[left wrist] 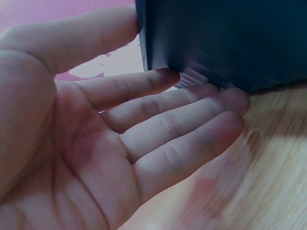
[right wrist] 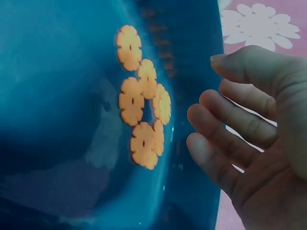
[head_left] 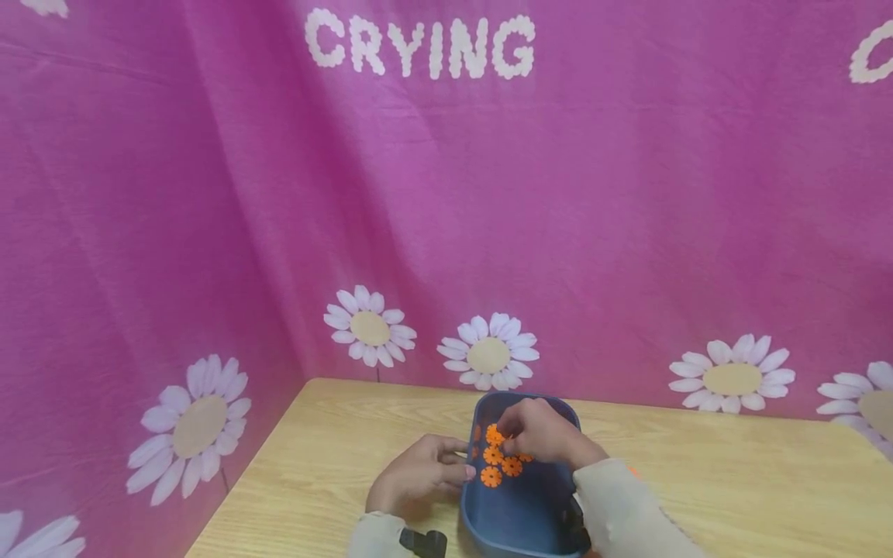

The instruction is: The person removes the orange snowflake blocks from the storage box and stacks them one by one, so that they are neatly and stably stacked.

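A dark blue rectangular bin stands on the table with several orange flower-shaped discs on its floor. At the bin's left side is my left hand, its thumb at the rim. The left wrist view has that hand's straight fingers touching the bin's lower outer edge. My right hand reaches over the bin's far part, close above the discs. In the right wrist view its fingers are loosely bent with nothing between them, beside the cluster of discs.
The light wood table extends to both sides of the bin. A pink cloth with white daisies hangs along the table's back and left edges. A small orange piece shows beside the right sleeve.
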`<action>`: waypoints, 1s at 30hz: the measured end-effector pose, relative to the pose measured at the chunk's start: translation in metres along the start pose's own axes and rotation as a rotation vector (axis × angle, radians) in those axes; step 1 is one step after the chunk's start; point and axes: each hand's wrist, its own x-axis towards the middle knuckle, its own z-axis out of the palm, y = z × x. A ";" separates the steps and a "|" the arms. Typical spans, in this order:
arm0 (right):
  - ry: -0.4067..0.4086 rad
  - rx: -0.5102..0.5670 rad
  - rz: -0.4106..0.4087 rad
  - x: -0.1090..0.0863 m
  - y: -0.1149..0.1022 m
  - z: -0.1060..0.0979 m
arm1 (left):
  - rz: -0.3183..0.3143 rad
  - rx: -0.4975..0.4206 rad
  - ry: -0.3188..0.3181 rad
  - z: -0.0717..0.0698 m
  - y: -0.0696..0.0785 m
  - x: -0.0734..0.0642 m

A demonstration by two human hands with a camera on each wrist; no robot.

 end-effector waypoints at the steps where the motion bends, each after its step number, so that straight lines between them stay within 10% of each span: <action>1: -0.001 -0.008 -0.013 0.000 0.000 0.002 | 0.002 -0.001 -0.001 0.000 0.000 0.000; 30: -0.149 -0.098 -0.126 0.014 0.000 0.032 | -0.030 0.002 0.004 0.000 -0.001 0.002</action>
